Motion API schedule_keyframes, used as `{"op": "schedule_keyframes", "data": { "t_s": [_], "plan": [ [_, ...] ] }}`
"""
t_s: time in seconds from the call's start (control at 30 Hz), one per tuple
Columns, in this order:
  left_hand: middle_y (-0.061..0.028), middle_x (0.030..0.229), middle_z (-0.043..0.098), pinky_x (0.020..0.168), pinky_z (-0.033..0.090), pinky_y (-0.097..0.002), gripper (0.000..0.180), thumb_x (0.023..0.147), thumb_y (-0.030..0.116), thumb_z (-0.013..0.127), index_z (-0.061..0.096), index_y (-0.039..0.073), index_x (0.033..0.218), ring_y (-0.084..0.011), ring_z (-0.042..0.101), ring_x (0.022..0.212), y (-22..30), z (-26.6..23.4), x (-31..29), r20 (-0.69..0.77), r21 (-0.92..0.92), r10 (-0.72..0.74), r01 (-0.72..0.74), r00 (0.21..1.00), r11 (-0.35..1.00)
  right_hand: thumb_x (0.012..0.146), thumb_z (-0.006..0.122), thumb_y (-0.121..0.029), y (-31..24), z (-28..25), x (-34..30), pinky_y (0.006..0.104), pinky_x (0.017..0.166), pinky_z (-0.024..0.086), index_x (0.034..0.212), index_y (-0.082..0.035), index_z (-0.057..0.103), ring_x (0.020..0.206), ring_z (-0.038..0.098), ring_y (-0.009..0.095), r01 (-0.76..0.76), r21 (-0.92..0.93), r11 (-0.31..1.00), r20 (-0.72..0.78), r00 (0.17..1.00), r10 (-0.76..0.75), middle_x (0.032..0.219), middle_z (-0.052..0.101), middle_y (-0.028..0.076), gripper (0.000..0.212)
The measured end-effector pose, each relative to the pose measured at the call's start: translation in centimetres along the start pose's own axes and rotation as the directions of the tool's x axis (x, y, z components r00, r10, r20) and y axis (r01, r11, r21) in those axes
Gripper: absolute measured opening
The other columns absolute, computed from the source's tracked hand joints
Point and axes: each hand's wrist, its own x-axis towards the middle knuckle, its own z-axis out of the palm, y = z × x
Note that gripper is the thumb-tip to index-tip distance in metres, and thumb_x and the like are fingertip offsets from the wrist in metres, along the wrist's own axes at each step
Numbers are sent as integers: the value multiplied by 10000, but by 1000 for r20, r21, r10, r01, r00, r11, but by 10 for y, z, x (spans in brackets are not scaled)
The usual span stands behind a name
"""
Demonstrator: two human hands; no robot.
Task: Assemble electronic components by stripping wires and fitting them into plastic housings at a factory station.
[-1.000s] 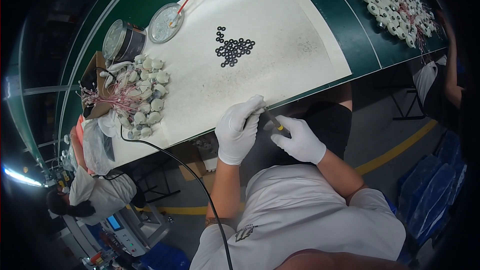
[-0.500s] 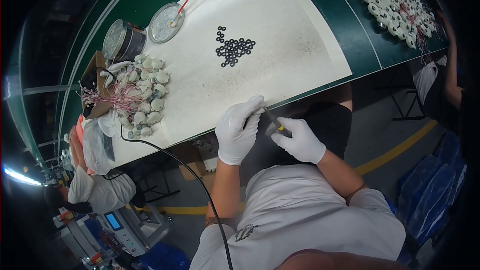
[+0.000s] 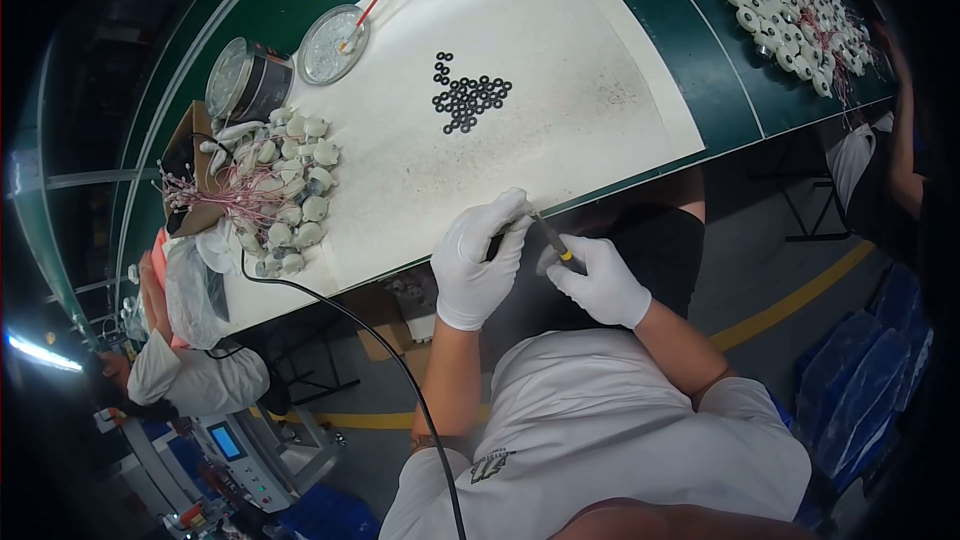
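Both my hands wear white gloves and meet just off the front edge of the white-covered table [image 3: 440, 225]. My left hand [image 3: 478, 262] is closed, fingers curled over the thumb. Something dark shows between its fingers, too covered to name. In my right hand [image 3: 598, 280] is a slim hand tool [image 3: 553, 240] with a grey metal shaft and a yellow band, its handle hidden in my grip. The shaft slants up and left, its tip close to my left fingertips. Whether it touches them is unclear. Beyond my hands, small black rings [image 3: 466, 100] lie in a loose cluster.
White round parts with pink wires [image 3: 290, 180] are heaped at left, beside a tin [image 3: 240, 85] and a clear dish [image 3: 325, 58] with a red stick. A black cable [image 3: 375, 335] runs past my left arm. More wired parts [image 3: 775, 10] lie far right. Co-workers sit on both sides.
The slim tool and my right fingers have shifted slightly, and the dark gap in my left hand shows more. The co-worker at left has moved their head and upper body.
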Motion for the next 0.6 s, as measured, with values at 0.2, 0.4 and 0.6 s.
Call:
{"op": "schedule_keyframes", "data": {
  "t_s": [0.2, 0.4, 0.6],
  "plan": [
    [-112, 1035, 785, 836, 612, -295, 320, 923, -67, 770, 716, 17, 1227, -171, 766, 952, 0, 1, 0, -6, -3, 10, -10, 1000, 1000, 979, 628, -61, -2, -1, 0, 257, 638, 488, 1016, 19, 689, 686, 596, 65, 1, 6, 1000, -5, 1000, -1, 780, 675, 40, 107],
    [-112, 1039, 783, 849, 612, -294, 336, 924, -72, 766, 707, 13, 1243, -168, 764, 954, -3, 2, -1, -21, -29, 16, -16, 1000, 999, 978, 634, -64, -4, -2, 1, 261, 638, 489, 1019, 18, 690, 686, 595, 67, -52, 13, 999, 12, 999, 52, 777, 675, 48, 108],
    [-105, 1036, 780, 841, 612, -292, 342, 921, -70, 771, 710, 22, 1245, -162, 761, 955, -1, 2, -1, -1, -33, -13, 12, 1000, 999, 973, 634, -59, -3, -1, 1, 268, 631, 490, 1019, 20, 690, 678, 595, 72, -14, 7, 1000, 3, 1000, 14, 774, 675, 50, 107]
  ]
}}
